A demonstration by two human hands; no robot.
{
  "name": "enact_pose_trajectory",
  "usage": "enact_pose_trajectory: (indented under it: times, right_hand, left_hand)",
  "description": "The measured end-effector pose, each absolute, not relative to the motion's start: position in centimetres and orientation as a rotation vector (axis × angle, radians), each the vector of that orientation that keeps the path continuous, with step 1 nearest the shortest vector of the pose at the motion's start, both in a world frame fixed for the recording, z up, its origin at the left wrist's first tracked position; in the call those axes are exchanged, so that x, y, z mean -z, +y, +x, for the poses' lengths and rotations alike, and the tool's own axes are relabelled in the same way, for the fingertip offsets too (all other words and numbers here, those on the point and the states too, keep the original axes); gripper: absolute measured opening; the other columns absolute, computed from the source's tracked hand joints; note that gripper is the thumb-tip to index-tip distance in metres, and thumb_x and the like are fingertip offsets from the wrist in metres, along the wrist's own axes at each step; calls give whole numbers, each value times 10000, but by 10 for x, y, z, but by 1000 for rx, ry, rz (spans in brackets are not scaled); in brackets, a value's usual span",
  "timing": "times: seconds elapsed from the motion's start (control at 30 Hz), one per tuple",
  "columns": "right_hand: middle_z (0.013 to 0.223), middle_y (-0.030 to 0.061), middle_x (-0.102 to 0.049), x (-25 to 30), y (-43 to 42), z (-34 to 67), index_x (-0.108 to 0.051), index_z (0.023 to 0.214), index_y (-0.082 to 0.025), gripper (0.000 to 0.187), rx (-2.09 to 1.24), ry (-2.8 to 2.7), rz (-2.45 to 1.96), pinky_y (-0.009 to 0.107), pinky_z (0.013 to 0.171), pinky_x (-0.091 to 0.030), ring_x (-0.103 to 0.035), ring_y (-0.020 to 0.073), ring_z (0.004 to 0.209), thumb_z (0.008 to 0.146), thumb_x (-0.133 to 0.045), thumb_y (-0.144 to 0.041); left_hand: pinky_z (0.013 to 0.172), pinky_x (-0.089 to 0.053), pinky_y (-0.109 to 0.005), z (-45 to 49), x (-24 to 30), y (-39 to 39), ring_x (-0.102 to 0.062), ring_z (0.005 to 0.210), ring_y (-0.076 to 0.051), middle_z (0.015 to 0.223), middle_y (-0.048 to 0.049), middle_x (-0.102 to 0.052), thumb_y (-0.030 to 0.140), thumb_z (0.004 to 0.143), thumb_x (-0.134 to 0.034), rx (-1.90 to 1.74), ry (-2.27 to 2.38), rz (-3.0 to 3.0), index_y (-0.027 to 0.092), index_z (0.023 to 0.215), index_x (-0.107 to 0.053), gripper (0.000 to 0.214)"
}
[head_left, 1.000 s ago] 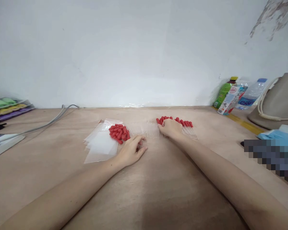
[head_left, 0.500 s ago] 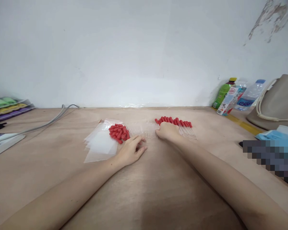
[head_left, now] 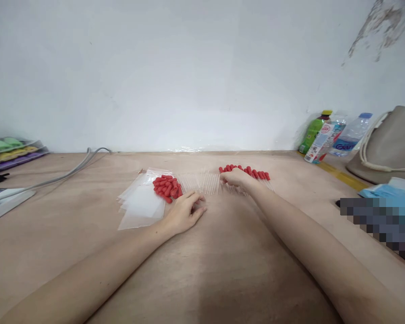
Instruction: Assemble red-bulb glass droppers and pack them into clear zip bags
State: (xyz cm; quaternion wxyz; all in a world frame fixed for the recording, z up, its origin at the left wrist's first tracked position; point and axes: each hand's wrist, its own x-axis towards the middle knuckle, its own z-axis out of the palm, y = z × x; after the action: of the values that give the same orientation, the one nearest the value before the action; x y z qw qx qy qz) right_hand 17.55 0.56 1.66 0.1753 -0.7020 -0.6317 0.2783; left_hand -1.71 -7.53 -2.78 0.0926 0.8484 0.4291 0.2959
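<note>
My left hand (head_left: 185, 210) rests on the table with its fingers slightly curled and apart, holding nothing. Just beyond it lies a pile of red rubber bulbs (head_left: 168, 186), partly on a fan of clear plastic bags (head_left: 141, 204). Thin clear tubes (head_left: 199, 182) lie side by side in a row between the pile and my right hand (head_left: 234, 177). That hand is closed, fingers bent downward, over the left part of a row of droppers with red bulbs (head_left: 256, 173). Whatever its fingertips grip is hidden.
At the back right stand a green bottle (head_left: 315, 130), a carton (head_left: 319, 143) and a clear bottle (head_left: 353, 135) beside a beige bag (head_left: 388, 141). Blue packaging (head_left: 381, 195) lies at the right. A grey cable (head_left: 64, 174) and colourful packs (head_left: 11, 153) are at the left.
My right hand has moved slightly up and away from me, closer to the red bulbs, uncovering some clear tubes below it. My left hand has stayed put.
</note>
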Motion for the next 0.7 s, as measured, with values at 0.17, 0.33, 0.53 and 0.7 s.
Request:
enact_pose_trajectory:
  times: [0.17, 0.33, 0.53, 0.7]
  right_hand:
    - [579, 17, -575, -22, 0, 189, -508, 613, -161, 211, -1044, -1755, -1754, 184, 394, -311, -409, 57, 403, 756, -411, -281]
    - [702, 41, -629, -6, -28, 195, -513, 649, -156, 196, -954, -1805, -1489, 181, 499, -395, -527, 79, 545, 774, -450, -293]
    - [822, 45, -629, 30, -54, 204, -530, 1007, -160, 245, -385, -1970, -1195, 251, 661, -446, -579, 138, 736, 795, -465, -263]
    - [874, 59, -632, 42, -59, 204, -544, 1068, -168, 283, -247, -2079, -1155, 283, 714, -439, -578, 163, 798, 834, -414, -261]
  left_hand:
    - [754, -409, -301, -28, 16, -65, -511, 838, -181, 836, -41, -553, 255, 802, -484, -1050, 1427, 2630, 178, 870, -573, 136]
    - [823, -353, -395, -60, -6, -38, -469, 919, -243, 915, -83, -554, 328, 822, -437, -940, 1896, 2687, 190, 850, -637, 245]
    - [865, -253, -529, -87, -4, -21, -326, 1141, -328, 1185, -113, -460, 468, 805, -420, -580, 2049, 2628, 301, 963, -646, 322]
    - [908, -195, -539, -90, 3, -19, -310, 1160, -321, 1212, -82, -450, 435, 818, -406, -534, 1943, 2689, 335, 975, -639, 298]
